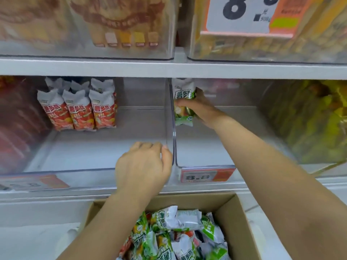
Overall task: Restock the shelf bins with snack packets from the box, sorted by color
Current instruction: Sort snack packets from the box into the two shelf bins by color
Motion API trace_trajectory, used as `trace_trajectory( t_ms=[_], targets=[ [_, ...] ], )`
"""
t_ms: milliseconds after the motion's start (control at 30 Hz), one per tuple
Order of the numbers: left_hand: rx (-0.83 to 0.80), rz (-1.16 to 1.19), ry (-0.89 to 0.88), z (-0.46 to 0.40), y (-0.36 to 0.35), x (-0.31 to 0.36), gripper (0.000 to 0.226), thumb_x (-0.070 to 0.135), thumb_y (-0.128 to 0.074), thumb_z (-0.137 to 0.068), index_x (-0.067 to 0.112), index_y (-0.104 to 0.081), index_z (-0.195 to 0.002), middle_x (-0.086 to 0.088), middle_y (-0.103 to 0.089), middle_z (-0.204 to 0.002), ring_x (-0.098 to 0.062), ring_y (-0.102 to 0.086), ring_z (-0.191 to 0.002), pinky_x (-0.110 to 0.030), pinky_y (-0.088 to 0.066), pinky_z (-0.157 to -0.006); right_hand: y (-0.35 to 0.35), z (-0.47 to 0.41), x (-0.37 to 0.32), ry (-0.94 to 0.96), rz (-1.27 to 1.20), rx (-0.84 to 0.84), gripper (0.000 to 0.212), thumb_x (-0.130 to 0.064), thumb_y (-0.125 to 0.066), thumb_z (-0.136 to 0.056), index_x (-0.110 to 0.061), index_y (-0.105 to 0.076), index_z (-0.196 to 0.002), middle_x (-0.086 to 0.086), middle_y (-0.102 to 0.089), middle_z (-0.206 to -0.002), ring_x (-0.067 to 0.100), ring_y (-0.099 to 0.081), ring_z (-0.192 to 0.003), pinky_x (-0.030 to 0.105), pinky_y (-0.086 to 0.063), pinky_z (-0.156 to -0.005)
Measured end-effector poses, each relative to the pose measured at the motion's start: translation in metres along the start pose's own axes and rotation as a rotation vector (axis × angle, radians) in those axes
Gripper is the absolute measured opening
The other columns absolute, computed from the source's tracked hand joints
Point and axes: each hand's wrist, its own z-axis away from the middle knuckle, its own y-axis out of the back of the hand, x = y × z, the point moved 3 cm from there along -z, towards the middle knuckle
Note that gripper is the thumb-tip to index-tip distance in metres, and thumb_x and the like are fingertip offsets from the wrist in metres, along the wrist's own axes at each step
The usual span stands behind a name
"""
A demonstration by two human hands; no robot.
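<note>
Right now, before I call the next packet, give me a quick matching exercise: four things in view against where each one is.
Things:
1. green packet
2. red packets
3. left hand
4. cardboard box

Places:
A. standing at the back of the left clear bin
B. below the shelf, holding loose packets
C. at the front edge of the clear divider between the two bins
D. gripped by the right hand at the back of the right clear bin

Pairs: 1-D, 2-A, 3-C, 4-B
</note>
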Motion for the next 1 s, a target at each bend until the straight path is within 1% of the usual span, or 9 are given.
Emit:
trace_trajectory(
  t_ms=[33, 133, 167, 467, 633, 733, 833, 900, 1000],
  targets=[
    [0.007, -0.003, -0.001, 0.000, -0.001, 0.000, 0.041, 0.029, -0.034, -0.086, 0.018, -0.059, -0.056, 0.001, -0.057, -0.053, -0.025, -0.057, -0.057, -0.018, -0.011, -0.047, 0.000, -0.004, 0.005, -0.007, 0.005, -0.010, 0.033, -0.006, -0.074, -0.079, -0.019, -0.050, -0.097, 0.001, -0.063, -0.093, 0.013, -0.063, -0.085, 0.026, -0.054, -0.078],
    [-0.013, -0.002, 0.010, 0.001, -0.002, 0.000, 0.040, 0.029, -0.033, -0.086, 0.019, -0.054, -0.054, 0.002, -0.053, -0.051, -0.024, -0.053, -0.052, -0.016, -0.008, -0.048, 0.004, -0.010, 0.020, 0.002, 0.074, -0.035, 0.078, -0.021, -0.084, -0.059, -0.011, -0.047, -0.127, 0.009, -0.065, -0.115, 0.021, -0.065, -0.105, 0.037, -0.054, -0.090],
    [-0.021, -0.001, 0.016, 0.001, -0.001, 0.000, 0.040, 0.029, -0.033, -0.086, 0.019, -0.054, -0.053, 0.002, -0.052, -0.050, -0.024, -0.052, -0.050, -0.015, -0.006, -0.049, 0.006, -0.010, 0.023, 0.012, 0.080, -0.027, 0.080, -0.021, -0.084, -0.059, -0.012, -0.047, -0.129, 0.008, -0.065, -0.117, 0.020, -0.064, -0.108, 0.038, -0.053, -0.093],
    [0.025, -0.030, 0.023, 0.001, -0.002, 0.000, 0.040, 0.027, -0.032, -0.086, 0.020, -0.047, -0.049, 0.002, -0.045, -0.045, -0.020, -0.028, -0.041, -0.014, -0.004, -0.050, 0.009, -0.012, 0.030, 0.025, 0.261, 0.190, 0.035, -0.029, -0.077, -0.075, -0.023, -0.064, -0.106, -0.003, -0.070, -0.101, 0.014, -0.067, -0.094, 0.035, -0.054, -0.088],
    [0.073, -0.020, 0.010, -0.001, -0.002, 0.001, 0.032, 0.027, -0.033, -0.085, 0.024, -0.033, -0.053, 0.001, -0.045, -0.044, -0.019, -0.023, -0.042, -0.014, -0.003, -0.050, 0.009, -0.010, 0.022, 0.143, 0.167, 0.249, 0.056, -0.011, -0.077, -0.076, -0.015, -0.050, -0.124, -0.010, -0.061, -0.094, 0.000, -0.061, -0.076, 0.017, -0.052, -0.064],
    [0.083, -0.031, 0.009, 0.000, -0.005, 0.000, 0.033, 0.028, -0.033, -0.085, 0.023, -0.032, -0.053, 0.002, -0.044, -0.044, -0.019, -0.024, -0.041, -0.014, -0.004, -0.051, 0.007, -0.013, 0.022, 0.141, 0.143, 0.126, 0.046, -0.007, -0.074, -0.080, -0.017, -0.053, -0.120, -0.006, -0.064, -0.099, 0.002, -0.061, -0.081, 0.017, -0.051, -0.068],
    [0.092, -0.039, 0.006, 0.001, -0.004, 0.000, 0.034, 0.028, -0.033, -0.085, 0.022, -0.033, -0.052, 0.003, -0.042, -0.044, -0.019, -0.024, -0.040, -0.014, -0.004, -0.050, 0.009, -0.015, 0.027, 0.053, 0.229, 0.076, 0.035, -0.034, -0.074, -0.081, -0.023, -0.062, -0.112, -0.006, -0.068, -0.101, 0.010, -0.063, -0.092, 0.025, -0.047, -0.081],
    [0.100, -0.054, 0.007, 0.001, -0.003, 0.000, 0.034, 0.027, -0.034, -0.085, 0.023, -0.033, -0.051, 0.003, -0.041, -0.043, -0.018, -0.023, -0.040, -0.015, -0.002, -0.050, 0.014, -0.014, 0.031, -0.029, 0.463, 0.135, 0.053, -0.060, -0.069, -0.076, -0.023, -0.065, -0.113, -0.002, -0.067, -0.103, 0.016, -0.061, -0.095, 0.029, -0.047, -0.083],
    [0.100, -0.052, 0.007, 0.001, -0.002, 0.000, 0.035, 0.027, -0.034, -0.085, 0.023, -0.034, -0.051, 0.004, -0.036, -0.044, -0.018, -0.023, -0.039, -0.015, -0.002, -0.051, 0.020, -0.015, 0.032, -0.062, 0.497, 0.210, 0.058, -0.064, -0.067, -0.074, -0.016, -0.067, -0.106, 0.005, -0.070, -0.102, 0.022, -0.064, -0.092, 0.031, -0.050, -0.076]
  ],
)
